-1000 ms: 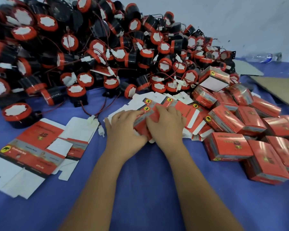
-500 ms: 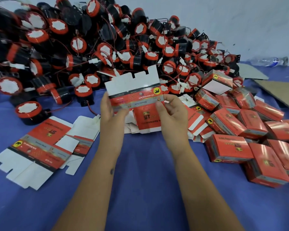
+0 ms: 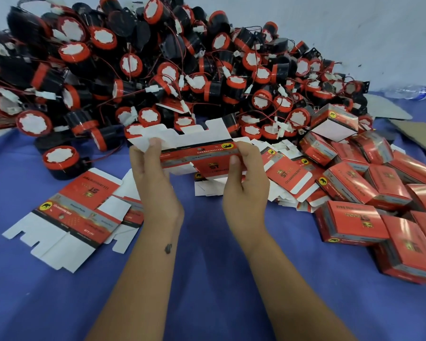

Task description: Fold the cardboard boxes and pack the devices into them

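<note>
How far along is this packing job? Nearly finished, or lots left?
Lots left. Done: a heap of closed red boxes on the right. In hand: the left hand and right hand hold one flat box blank, not yet folded. Left: a big pile of unpacked devices behind, plus more flat blanks on the blue table.

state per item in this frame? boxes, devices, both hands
held box blank: unfolded, lifted off the cloth, white flaps up
left hand: pinches the blank's left end
right hand: grips the blank's right end
flat blanks: unfolded, lying on the cloth
folded boxes: closed, piled at right
devices: loose, heaped, unpacked
water bottle: lying on its side
</note>
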### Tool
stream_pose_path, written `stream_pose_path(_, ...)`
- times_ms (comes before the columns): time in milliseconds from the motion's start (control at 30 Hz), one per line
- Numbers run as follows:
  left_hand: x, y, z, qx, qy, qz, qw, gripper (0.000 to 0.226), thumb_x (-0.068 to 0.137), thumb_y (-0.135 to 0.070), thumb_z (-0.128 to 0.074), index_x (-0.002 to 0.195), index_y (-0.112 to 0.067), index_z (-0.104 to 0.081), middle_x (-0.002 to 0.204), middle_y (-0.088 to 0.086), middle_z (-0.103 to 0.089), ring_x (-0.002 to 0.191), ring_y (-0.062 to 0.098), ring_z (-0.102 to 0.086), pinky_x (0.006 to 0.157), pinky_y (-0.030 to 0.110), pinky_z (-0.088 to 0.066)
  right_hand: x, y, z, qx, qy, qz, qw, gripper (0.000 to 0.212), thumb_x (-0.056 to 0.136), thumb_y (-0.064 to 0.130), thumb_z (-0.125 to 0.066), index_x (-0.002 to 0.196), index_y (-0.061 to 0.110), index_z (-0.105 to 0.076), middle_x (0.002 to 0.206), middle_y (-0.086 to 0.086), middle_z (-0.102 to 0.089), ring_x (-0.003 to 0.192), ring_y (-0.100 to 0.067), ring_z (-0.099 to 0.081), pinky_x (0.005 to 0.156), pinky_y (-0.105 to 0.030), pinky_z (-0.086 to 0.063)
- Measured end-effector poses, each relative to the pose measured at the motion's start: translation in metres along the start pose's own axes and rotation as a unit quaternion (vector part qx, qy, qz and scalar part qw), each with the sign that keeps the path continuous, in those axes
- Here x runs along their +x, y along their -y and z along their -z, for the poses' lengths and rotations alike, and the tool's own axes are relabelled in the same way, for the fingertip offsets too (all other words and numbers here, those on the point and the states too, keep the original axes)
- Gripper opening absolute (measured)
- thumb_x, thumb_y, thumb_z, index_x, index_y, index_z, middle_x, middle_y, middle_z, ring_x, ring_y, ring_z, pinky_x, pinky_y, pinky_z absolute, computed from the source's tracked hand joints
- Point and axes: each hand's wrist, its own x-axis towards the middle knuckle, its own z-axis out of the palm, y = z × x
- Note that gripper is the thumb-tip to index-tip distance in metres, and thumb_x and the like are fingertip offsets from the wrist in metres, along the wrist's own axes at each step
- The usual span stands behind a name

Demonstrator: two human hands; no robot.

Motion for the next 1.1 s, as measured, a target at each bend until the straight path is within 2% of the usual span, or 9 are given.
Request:
stream_pose_path(200, -0.004, 0.004, -0.005, 0.102, 0.027, -0.074, 0.992, 0.006, 0.104, -0.027, -0.052, 0.105, -0.027, -0.057, 0.090, -0.017, -0.062, 0.086, -0.002, -0.060, 0.079, 0.018, -0.049, 0.003, 0.004, 0.002, 0.068, -0.007, -0.027, 0.997, 0.035, 0.098, 0.003, -0.044, 0.118, 0.031, -0.050, 0.108, 0.034, -0.055, 0.104, 0.004, -0.055, 0.087, -0.008, -0.042)
stream_pose_path(300, -0.010, 0.007, -0.008, 0.122, 0.066, -0.082, 0.987, 0.023, 0.105, -0.023, -0.048, 0.126, -0.014, -0.053, 0.109, -0.010, -0.063, 0.097, -0.005, -0.061, 0.080, 0.009, -0.047, -0.001, 0.008, 0.004, 0.151, 0.028, -0.040, 0.987, 0.047, 0.089, 0.010, -0.052, 0.132, 0.025, -0.044, 0.118, 0.026, -0.056, 0.114, -0.006, -0.056, 0.093, -0.018, -0.046)
stream_pose_path(467, -0.011, 0.009, -0.011, 0.109, 0.147, -0.064, 0.981, 0.047, 0.100, -0.035, -0.039, 0.147, -0.031, -0.041, 0.143, -0.018, -0.053, 0.130, -0.001, -0.050, 0.097, 0.014, -0.046, -0.007, 0.012, -0.001, 0.169, 0.084, -0.036, 0.981, 0.060, 0.084, 0.020, -0.053, 0.142, 0.018, -0.037, 0.135, 0.002, -0.052, 0.126, -0.022, -0.050, 0.106, -0.043, -0.043)
stream_pose_path(600, -0.022, 0.014, -0.014, 0.121, 0.214, -0.090, 0.965, 0.046, 0.105, -0.013, -0.035, 0.150, -0.021, -0.040, 0.147, -0.003, -0.051, 0.135, 0.011, -0.048, 0.101, 0.022, -0.048, -0.006, 0.013, 0.000, 0.192, 0.089, -0.044, 0.976, 0.061, 0.091, 0.022, -0.051, 0.148, 0.010, -0.031, 0.141, -0.004, -0.048, 0.131, -0.025, -0.047, 0.109, -0.047, -0.041)
stream_pose_path(700, -0.024, 0.012, -0.013, 0.148, 0.181, -0.152, 0.960, 0.047, 0.099, -0.029, -0.036, 0.145, -0.040, -0.041, 0.152, -0.001, -0.041, 0.142, 0.012, -0.038, 0.116, 0.037, -0.037, -0.001, 0.015, 0.007, 0.213, 0.072, -0.017, 0.974, 0.046, 0.095, 0.023, -0.050, 0.139, 0.016, -0.039, 0.133, -0.001, -0.050, 0.123, -0.022, -0.050, 0.103, -0.040, -0.043)
stream_pose_path(800, -0.022, 0.008, -0.013, 0.166, 0.120, -0.196, 0.959, 0.040, 0.096, -0.045, -0.035, 0.130, -0.064, -0.044, 0.149, 0.001, -0.028, 0.142, 0.007, -0.031, 0.119, 0.032, -0.030, 0.004, 0.014, 0.013, 0.199, 0.076, -0.010, 0.977, 0.050, 0.095, 0.025, -0.054, 0.142, 0.023, -0.038, 0.137, 0.009, -0.049, 0.128, -0.016, -0.047, 0.105, -0.034, -0.041)
stream_pose_path(933, -0.015, 0.009, -0.005, 0.183, 0.121, -0.171, 0.960, 0.039, 0.098, -0.049, -0.034, 0.134, -0.057, -0.046, 0.144, -0.005, -0.037, 0.136, 0.004, -0.039, 0.116, 0.041, -0.035, 0.007, 0.010, 0.014, 0.194, 0.126, -0.121, 0.965, 0.064, 0.085, 0.042, -0.063, 0.144, 0.024, -0.044, 0.140, -0.003, -0.050, 0.134, -0.020, -0.045, 0.110, -0.049, -0.040)
stream_pose_path(1033, -0.009, 0.013, -0.004, 0.118, 0.181, -0.085, 0.973, 0.038, 0.103, -0.036, -0.034, 0.138, -0.042, -0.048, 0.146, -0.002, -0.051, 0.134, 0.015, -0.049, 0.109, 0.043, -0.045, 0.008, 0.007, 0.014, 0.194, 0.145, -0.169, 0.955, 0.061, 0.079, 0.047, -0.065, 0.135, 0.033, -0.048, 0.137, -0.005, -0.050, 0.130, -0.021, -0.048, 0.098, -0.039, -0.051)
stream_pose_path(1100, -0.007, 0.016, -0.004, 0.066, 0.200, -0.022, 0.977, 0.039, 0.104, -0.032, -0.034, 0.139, -0.032, -0.052, 0.140, 0.001, -0.058, 0.127, 0.020, -0.058, 0.097, 0.036, -0.053, 0.010, 0.006, 0.013, 0.207, 0.146, -0.189, 0.949, 0.055, 0.080, 0.039, -0.068, 0.130, 0.027, -0.048, 0.133, -0.006, -0.052, 0.125, -0.023, -0.052, 0.090, -0.036, -0.055)
